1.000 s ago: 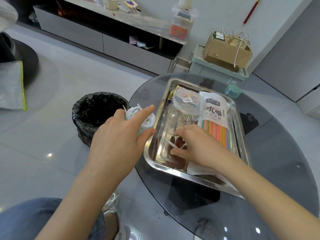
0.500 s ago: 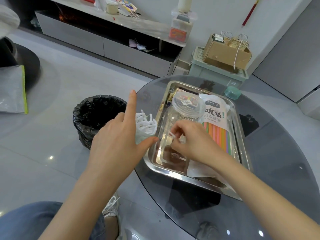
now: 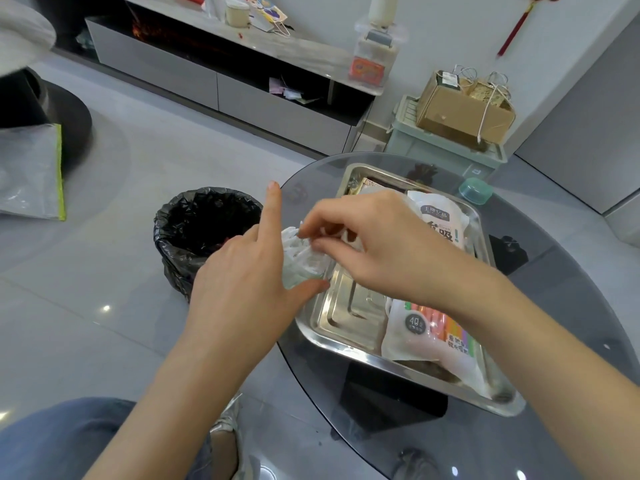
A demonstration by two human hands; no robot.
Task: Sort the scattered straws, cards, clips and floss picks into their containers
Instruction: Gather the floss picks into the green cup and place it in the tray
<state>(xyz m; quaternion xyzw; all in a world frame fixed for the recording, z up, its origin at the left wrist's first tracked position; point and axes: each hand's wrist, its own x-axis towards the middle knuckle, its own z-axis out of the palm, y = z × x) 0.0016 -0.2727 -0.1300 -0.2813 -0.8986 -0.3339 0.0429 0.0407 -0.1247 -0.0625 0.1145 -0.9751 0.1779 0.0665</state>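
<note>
Surface: round tabletop (image 3: pixel 571 306) of dark glass, reflective, with a black base (image 3: pixel 391 396) showing through it under the near end of the tray. Steel tray (image 3: pixel 346 323) stands on the tabletop, close to its left edge. Straw bag (image 3: pixel 433 327) lies along the tray's right side, coloured straws showing through its lower part. The tray's near left part is bare steel. The tray's far end is mostly hidden by the right hand, so its contents are not made out. Teal lid (image 3: pixel 476 191) sits on the tabletop just past the tray's far right corner. Left hand (image 3: pixel 242 289), just left of the tray's rim, holds a pale cup (image 3: pixel 298 275) of white picks (image 3: pixel 294 244): thumb pressed to the cup's side, index finger straight and pointing up, other fingers hidden behind the cup. Right hand (image 3: pixel 381 251) reaches across the tray from the right, fingers pressed together in a pinch on the picks at the cup's mouth; how many it pinches, cannot tell. Room: bin (image 3: pixel 201 230) with black liner on the floor (image 3: pixel 104 271) left of the tray; floor is glossy grey tile. Beyond the tray's far end, a pale green crate (image 3: pixel 446 150) carries a cardboard box (image 3: pixel 460 112). Far left beyond the tray, a long low grey cabinet (image 3: pixel 242 81) with clutter on top. Red tassel (image 3: pixel 516 29) hangs high on the wall beyond the tray. Nearer than the tray, at lower left: a knee (image 3: pixel 62 441) in blue jeans and a shoe (image 3: pixel 227 424).
</note>
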